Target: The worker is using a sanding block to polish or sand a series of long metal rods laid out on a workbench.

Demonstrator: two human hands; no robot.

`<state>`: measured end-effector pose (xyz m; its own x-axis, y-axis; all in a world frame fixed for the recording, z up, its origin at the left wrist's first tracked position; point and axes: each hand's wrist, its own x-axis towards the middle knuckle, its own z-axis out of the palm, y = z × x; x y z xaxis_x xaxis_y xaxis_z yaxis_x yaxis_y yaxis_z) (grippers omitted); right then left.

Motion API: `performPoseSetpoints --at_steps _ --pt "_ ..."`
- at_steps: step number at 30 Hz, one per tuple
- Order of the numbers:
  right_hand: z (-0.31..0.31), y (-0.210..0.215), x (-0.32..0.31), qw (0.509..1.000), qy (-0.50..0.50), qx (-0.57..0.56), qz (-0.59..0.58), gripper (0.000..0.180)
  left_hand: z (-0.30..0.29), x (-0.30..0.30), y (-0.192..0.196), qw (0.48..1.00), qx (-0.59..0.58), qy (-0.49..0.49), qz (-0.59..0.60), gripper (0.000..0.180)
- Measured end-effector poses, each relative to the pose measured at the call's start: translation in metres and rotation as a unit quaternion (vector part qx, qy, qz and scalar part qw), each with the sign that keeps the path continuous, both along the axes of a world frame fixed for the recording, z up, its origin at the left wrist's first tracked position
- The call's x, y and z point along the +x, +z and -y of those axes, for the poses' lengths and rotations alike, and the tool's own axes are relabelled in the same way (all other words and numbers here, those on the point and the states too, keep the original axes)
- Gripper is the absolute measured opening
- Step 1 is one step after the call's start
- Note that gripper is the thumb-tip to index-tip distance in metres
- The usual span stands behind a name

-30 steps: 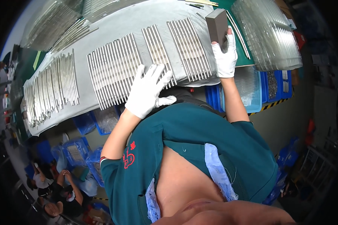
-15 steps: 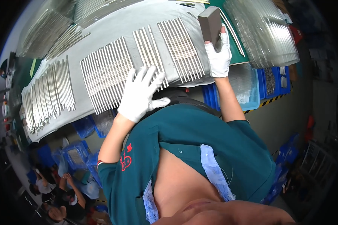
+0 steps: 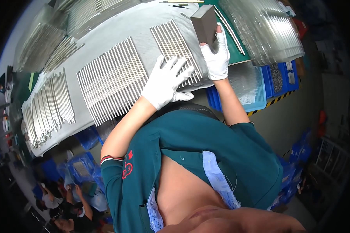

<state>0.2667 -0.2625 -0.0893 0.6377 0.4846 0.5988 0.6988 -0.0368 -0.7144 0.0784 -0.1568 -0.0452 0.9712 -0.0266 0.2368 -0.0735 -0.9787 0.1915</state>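
My left hand (image 3: 167,83), in a white glove, lies with fingers spread over the near ends of a small row of metal rods (image 3: 171,37). These slim silvery rods lie side by side, and the hand hides part of them. My right hand (image 3: 217,62), gloved with thumb and fingertip bare, grips a grey rectangular block (image 3: 205,26) at its near end. The block stands tilted just right of the small row. A wide row of similar rods (image 3: 112,79) lies left of my left hand, with a strip of grey cloth between the two rows.
Grey cloth (image 3: 144,17) covers the table. More rods (image 3: 48,108) lie in a looser row at far left. Clear plastic trays (image 3: 266,31) are stacked at right, others (image 3: 41,42) at back left. Blue bins (image 3: 276,83) stand below the table edge. People (image 3: 72,209) sit at lower left.
The few rods that lay apart in the middle now sit against the wide left row. My left hand has moved right onto the small row. My right hand still holds the block.
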Motion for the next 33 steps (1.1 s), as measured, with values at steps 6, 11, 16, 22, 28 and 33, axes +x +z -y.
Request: performPoseSetpoints --at_steps 6,11,16,22,28,33 --pt "0.001 -0.002 0.002 0.999 -0.022 0.011 0.038 0.081 -0.007 -0.028 0.015 0.999 0.002 0.035 -0.041 0.081" --pt "0.001 0.001 -0.001 0.999 -0.023 0.009 0.025 0.082 -0.006 -0.019 0.026 1.000 -0.009 0.013 -0.024 0.080" --pt "-0.001 0.002 -0.002 0.999 -0.013 0.029 0.014 0.078 0.007 0.028 0.004 0.999 -0.014 -0.035 0.010 0.080" --pt "0.002 0.003 -0.003 1.000 -0.015 0.015 0.002 0.078 0.001 0.015 0.002 0.999 -0.004 -0.009 -0.031 0.084" --pt "0.003 0.000 -0.002 1.000 -0.009 0.015 0.001 0.077 0.000 -0.025 0.015 0.998 -0.032 0.055 -0.023 0.082" --pt "0.004 0.003 -0.003 0.999 -0.009 0.018 -0.038 0.077 -0.010 -0.047 0.015 0.995 -0.032 0.089 -0.017 0.086"
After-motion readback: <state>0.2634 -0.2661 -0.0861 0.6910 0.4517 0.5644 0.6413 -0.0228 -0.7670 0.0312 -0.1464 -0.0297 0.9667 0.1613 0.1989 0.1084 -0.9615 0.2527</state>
